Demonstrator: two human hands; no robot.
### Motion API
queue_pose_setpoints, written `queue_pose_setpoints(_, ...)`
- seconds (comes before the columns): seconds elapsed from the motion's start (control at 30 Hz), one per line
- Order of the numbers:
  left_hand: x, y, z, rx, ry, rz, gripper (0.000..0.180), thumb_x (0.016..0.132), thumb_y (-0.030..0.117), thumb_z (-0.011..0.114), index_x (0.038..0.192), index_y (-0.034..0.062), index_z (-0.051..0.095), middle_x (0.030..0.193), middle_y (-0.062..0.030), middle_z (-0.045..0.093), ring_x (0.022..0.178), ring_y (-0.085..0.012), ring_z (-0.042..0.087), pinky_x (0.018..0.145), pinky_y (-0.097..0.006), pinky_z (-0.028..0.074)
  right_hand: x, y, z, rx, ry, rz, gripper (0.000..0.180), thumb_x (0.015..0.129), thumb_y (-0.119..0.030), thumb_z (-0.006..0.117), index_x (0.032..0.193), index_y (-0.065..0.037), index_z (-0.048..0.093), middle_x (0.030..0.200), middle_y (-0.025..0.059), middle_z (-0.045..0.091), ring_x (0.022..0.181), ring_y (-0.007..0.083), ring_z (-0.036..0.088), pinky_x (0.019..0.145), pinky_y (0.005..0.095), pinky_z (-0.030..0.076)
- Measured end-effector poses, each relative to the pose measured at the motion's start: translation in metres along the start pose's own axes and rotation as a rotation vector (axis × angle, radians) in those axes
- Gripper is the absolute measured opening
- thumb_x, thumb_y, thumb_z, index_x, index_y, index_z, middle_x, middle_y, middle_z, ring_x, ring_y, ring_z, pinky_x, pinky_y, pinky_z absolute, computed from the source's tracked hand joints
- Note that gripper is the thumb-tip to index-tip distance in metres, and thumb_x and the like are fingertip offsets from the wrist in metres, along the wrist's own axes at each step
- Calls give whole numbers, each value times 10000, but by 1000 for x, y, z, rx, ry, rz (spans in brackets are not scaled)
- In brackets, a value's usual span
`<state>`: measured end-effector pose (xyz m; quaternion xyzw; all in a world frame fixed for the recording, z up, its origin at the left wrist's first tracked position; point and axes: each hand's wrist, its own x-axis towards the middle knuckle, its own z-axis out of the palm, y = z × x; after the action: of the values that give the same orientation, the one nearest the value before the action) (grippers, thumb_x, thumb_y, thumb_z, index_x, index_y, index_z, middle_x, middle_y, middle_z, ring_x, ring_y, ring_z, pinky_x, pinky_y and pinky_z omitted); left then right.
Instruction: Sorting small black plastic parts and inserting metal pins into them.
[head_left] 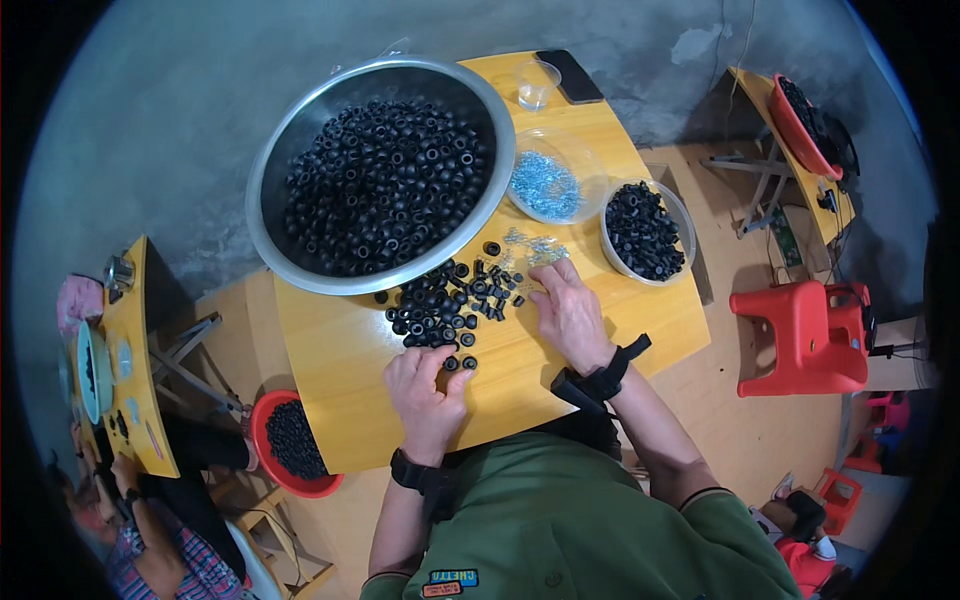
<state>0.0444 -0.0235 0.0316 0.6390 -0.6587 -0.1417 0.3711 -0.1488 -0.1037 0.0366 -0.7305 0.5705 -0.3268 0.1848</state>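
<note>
My left hand (pixel 427 396) rests low on the yellow table, thumb and forefinger closed around a small black ring (pixel 451 364) beside other loose ones. Just beyond it spreads a heap of black rings (pixel 428 305), with smaller black plugs (pixel 490 290) on its right side. My right hand (pixel 570 315) reaches to a little pile of thin silvery metal pieces (pixel 545 250), fingers bent together at its near edge. Whatever those fingertips pinch is too small to make out. Dark straps circle both wrists.
A big steel basin (pixel 262 240) full of black rings stands at the far left. Right of it are a clear dish (pixel 590 165) of bluish metal pieces, a tub (pixel 686 225) of black plugs, a clear cup (pixel 533 92) and a phone (pixel 570 77). A red stool (pixel 800 335) stands right.
</note>
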Motion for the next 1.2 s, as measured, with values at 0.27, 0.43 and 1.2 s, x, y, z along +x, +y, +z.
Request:
queue_pose_setpoints(0.27, 0, 1, 1, -12, -41, -15, 279, 622, 83, 705, 888, 99, 622, 807, -44, 517, 794, -235, 480, 734, -358, 370, 4, 7, 3, 35, -2, 15, 88, 723, 27, 548, 800, -14, 535, 792, 134, 542, 689, 346, 561, 591, 396, 472)
queue_pose_setpoints(0.43, 0, -1, -1, 8, -28, 71, 239, 637, 17, 670, 868, 47, 614, 804, -81, 538, 768, -263, 505, 680, -346, 417, -13, 4, 1, 476, -53, 291, 82, 772, 45, 578, 813, -5, 527, 721, 60, 563, 584, 125, 544, 528, 243, 431)
queue_pose_setpoints(1.2, -14, 23, -7, -1592, -154, -680, 215, 900, 195, 521, 1009, 10, 531, 790, -80, 597, 629, -139, 558, 611, -247, 468, -42, -68, -19, 702, -177, -100, 83, 787, 34, 590, 858, -8, 594, 796, 68, 566, 658, 119, 540, 569, 228, 427)
